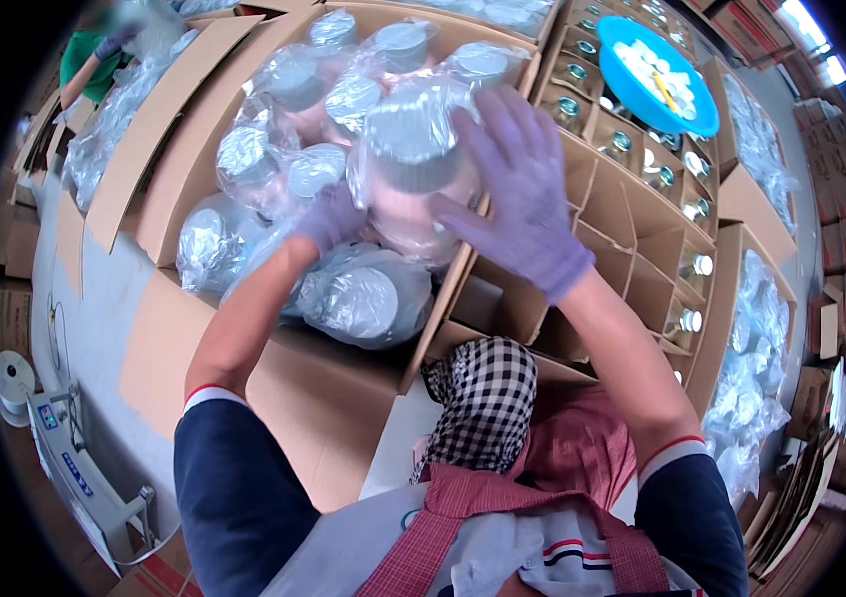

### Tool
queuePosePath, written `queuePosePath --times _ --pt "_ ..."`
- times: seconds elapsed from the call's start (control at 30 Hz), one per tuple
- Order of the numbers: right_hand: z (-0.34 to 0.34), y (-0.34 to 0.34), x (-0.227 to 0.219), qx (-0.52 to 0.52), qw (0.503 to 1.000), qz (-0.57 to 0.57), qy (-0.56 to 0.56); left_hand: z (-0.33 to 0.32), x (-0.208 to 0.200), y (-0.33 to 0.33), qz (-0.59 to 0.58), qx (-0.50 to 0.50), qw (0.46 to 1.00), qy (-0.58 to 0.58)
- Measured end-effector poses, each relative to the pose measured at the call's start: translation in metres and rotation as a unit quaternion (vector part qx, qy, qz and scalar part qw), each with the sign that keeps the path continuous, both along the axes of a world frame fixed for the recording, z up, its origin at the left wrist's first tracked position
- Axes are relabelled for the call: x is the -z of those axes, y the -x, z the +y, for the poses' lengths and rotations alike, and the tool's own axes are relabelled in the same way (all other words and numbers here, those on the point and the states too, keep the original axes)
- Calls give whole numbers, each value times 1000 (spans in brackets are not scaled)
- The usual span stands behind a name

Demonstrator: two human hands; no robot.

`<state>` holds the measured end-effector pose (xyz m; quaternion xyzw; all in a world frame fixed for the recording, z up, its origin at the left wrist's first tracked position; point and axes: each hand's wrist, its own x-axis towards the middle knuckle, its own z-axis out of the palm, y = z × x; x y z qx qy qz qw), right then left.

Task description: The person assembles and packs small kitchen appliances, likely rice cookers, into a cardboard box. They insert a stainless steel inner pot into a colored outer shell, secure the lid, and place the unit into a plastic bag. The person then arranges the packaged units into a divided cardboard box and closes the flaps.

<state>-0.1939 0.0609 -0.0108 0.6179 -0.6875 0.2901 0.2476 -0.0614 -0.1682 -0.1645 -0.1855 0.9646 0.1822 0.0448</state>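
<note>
A large jar [421,194] with a silver-grey lid and pinkish sides, wrapped in a clear plastic bag, is raised among similar wrapped jars [295,78] in an open cardboard box [184,164]. My left hand [335,217], in a thin purple glove, is closed at the jar's lower left, with its fingers bunched on the jar's plastic bag. Along the jar's right side, my gloved right hand [527,189] is spread open, its thumb and forefinger at the wrapping. Blur and film hide the exact contact.
To the right, a divided carton [607,204] holds glass bottles [572,75] in several cells. A blue basin [614,60] of white caps rests on it. Bag-filled boxes [751,378] stand beyond. A white machine [80,478] sits lower left; another person's green sleeve [75,60] shows upper left.
</note>
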Motion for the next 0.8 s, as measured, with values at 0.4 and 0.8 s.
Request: queuePosePath --times 0.4,0.8 --pt "-18 -17 52 -85 991 -22 -102 35 -123 0 300 -4 939 -168" --pt "-4 17 49 -98 923 -371 -23 47 -122 97 182 260 912 259"
